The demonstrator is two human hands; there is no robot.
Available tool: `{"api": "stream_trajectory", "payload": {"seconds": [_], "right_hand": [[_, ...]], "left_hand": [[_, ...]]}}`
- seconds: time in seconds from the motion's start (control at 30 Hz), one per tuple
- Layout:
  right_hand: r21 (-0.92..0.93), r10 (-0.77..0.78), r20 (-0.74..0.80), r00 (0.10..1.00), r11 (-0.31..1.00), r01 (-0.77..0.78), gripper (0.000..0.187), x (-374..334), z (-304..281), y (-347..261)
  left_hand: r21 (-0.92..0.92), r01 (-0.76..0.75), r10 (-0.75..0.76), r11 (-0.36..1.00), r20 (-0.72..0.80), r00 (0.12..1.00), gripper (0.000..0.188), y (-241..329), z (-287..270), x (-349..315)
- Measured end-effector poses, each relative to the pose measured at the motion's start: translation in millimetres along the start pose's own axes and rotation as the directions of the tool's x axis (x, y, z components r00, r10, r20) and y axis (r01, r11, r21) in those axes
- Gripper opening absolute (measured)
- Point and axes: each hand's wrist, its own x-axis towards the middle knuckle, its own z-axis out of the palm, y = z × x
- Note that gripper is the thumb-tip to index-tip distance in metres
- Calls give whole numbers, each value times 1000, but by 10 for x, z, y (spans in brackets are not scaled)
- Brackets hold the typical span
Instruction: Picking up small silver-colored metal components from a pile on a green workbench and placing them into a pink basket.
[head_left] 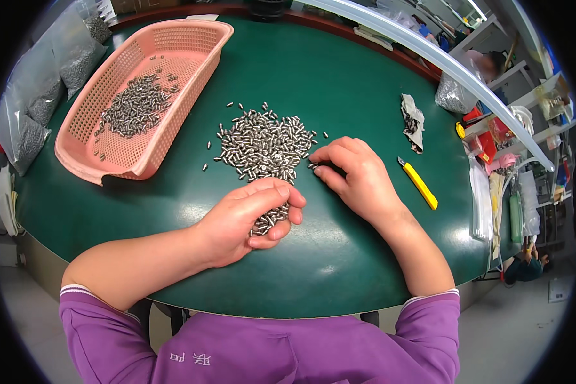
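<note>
purple sleeves (256, 355): closest thing to my view, right at the bottom edge, both forearms coming up from there onto the green table (365, 96).
left hand (249, 221): curled into a cup, holding a bunch of small metal pins (272, 217), a few poking out between the fingers.
right hand (355, 173): fingers bent down narrow at the edge of the pile, looks like it's pinching a pin or two, can't really see under the fingertips.
pile of pins (262, 146): loose heap mid-table, just ahead of both hands, strays scattered around it.
handling: I'd guess they're hard, smooth, light one by one but weighty in a handful, and they roll. Scoop with a cupped palm or pinch singles across the middle.
pink basket (192, 57): upper left, more pins inside.
yellow knife (419, 184): right of the right hand, not touching.
</note>
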Motion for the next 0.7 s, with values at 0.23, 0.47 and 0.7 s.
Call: {"api": "stream_trajectory", "payload": {"seconds": [0.23,0.47,0.7], "right_hand": [[0,85,69,994,996,-85,13,14,-17,15],[59,241,185,953,965,-256,13,22,-96,-51],[33,126,97,987,991,-129,9,-26,-36,-16]], "left_hand": [[-2,5,-5,1000,-7,1000,20,8,2,4],[-1,13,-13,1000,-25,1000,16,11,12,3],[-8,13,-13,1000,-14,1000,13,-7,6,12]]}}
